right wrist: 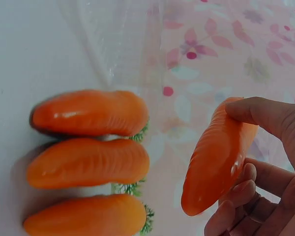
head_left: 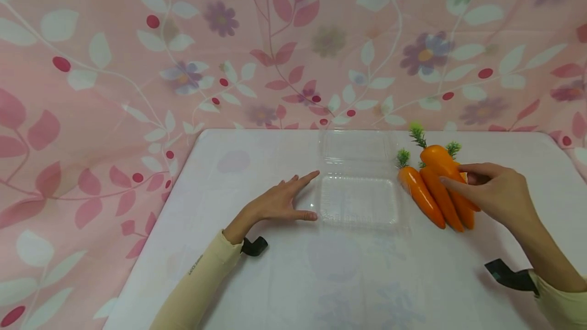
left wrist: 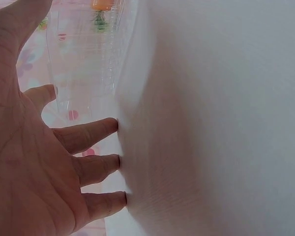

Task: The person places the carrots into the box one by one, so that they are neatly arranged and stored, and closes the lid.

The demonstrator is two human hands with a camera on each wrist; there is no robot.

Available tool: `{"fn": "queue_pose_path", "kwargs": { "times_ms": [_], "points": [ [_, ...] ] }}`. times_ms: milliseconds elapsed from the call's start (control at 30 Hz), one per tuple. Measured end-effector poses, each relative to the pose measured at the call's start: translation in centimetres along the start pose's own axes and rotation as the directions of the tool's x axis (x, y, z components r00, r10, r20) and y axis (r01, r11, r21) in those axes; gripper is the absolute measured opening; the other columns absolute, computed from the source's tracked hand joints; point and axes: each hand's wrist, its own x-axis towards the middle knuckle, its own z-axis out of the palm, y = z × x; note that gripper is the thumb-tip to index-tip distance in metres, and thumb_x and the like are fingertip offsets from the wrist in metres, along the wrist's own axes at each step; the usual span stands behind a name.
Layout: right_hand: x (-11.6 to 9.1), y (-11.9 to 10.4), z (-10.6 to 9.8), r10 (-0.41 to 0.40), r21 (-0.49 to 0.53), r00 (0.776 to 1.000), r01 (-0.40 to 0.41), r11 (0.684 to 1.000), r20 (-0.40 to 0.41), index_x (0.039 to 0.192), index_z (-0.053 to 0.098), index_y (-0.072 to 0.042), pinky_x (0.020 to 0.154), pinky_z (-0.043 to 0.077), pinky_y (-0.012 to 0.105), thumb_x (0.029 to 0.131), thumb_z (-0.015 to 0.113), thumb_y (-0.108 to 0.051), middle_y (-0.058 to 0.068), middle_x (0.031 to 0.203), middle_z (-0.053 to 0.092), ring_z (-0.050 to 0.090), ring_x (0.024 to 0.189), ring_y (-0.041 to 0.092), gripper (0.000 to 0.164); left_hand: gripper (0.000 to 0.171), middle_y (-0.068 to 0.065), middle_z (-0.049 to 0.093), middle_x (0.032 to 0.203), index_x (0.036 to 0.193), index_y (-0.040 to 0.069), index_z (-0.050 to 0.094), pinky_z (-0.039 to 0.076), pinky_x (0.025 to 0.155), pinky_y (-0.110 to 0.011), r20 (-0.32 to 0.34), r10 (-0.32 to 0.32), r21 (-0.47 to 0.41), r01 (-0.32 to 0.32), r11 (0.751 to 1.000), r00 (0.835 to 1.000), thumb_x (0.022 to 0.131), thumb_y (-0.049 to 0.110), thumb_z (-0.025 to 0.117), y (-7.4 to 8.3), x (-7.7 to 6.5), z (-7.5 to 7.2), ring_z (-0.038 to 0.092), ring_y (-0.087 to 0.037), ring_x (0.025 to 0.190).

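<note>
My right hand [head_left: 500, 190] pinches a toy-like orange carrot [head_left: 436, 159] with a green leafy top, thumb on one side and fingers on the other. In the right wrist view this carrot [right wrist: 219, 157] is raised off the table. Below and beside it, three more carrots [right wrist: 91, 163] lie side by side on the white cloth. A clear plastic clamshell box [head_left: 357, 200] stands unfolded in the middle, its lid [head_left: 357, 145] laid back toward the wall. Left of the box, my left hand [head_left: 279, 201] is spread with its fingers straight, close to the box's left edge; whether it touches is unclear.
A white cloth with faint prints covers the table [head_left: 284, 279]. Behind and to the left hangs a pink floral curtain [head_left: 293, 45], meeting the table's back edge. Dark wrist-worn devices [head_left: 511, 275] sit at both cuffs.
</note>
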Motion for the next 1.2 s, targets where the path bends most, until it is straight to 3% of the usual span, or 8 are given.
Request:
{"fn": "queue_pose_path", "kwargs": {
  "times_ms": [267, 600, 900, 1200],
  "points": [
    [-0.2, -1.5, 0.7, -0.032, 0.028, 0.999, 0.031, 0.999, 0.022, 0.117, 0.069, 0.001, 0.055, 0.047, 0.025, 0.081, 0.078, -0.051, 0.015, 0.094, 0.063, 0.051, 0.082, 0.026, 0.064, 0.104, 0.014, 0.023, 0.159, 0.159, 0.035, 0.015, 0.015, 0.113, -0.063, 0.0, -0.008, -0.006, 0.008, 1.0, 1.0, 0.077, 0.073, 0.067, 0.1, -0.1, 0.0, 0.021, -0.036, 0.145],
    [-0.1, -3.0, 1.4, -0.122, 0.072, 0.991, 0.118, 0.99, 0.052, 0.112, 0.073, -0.003, 0.06, 0.047, 0.025, 0.08, 0.081, -0.045, 0.01, 0.091, 0.062, 0.053, 0.078, 0.021, 0.053, 0.103, 0.012, 0.023, 0.16, 0.158, 0.038, 0.013, 0.014, 0.113, -0.063, 0.002, -0.003, -0.008, 0.003, 1.0, 1.0, 0.077, 0.074, 0.066, 0.1, -0.1, 0.1, 0.021, -0.037, 0.145],
    [0.0, -4.3, 2.6, -0.176, 0.101, 0.979, 0.166, 0.981, 0.102, 0.114, 0.074, -0.006, 0.063, 0.049, 0.026, 0.079, 0.082, -0.047, 0.009, 0.099, 0.066, 0.054, 0.086, 0.021, 0.054, 0.103, 0.015, 0.021, 0.16, 0.158, 0.04, 0.012, 0.014, 0.113, -0.062, 0.003, -0.016, -0.004, 0.016, 1.0, 1.0, 0.077, 0.074, 0.066, 0.1, -0.1, 0.2, 0.02, -0.035, 0.146],
    [0.0, -5.6, 3.9, -0.253, 0.145, 0.963, 0.238, 0.96, 0.089, 0.11, 0.077, -0.011, 0.061, 0.049, 0.025, 0.074, 0.085, -0.046, 0.004, 0.09, 0.068, 0.056, 0.077, 0.019, 0.051, 0.105, 0.015, 0.022, 0.159, 0.159, 0.036, 0.015, 0.014, 0.113, -0.062, -0.003, -0.015, -0.001, 0.015, 1.0, 1.0, 0.075, 0.077, 0.064, 0.2, -0.1, 0.1, 0.021, -0.036, 0.146]
  ]
}}
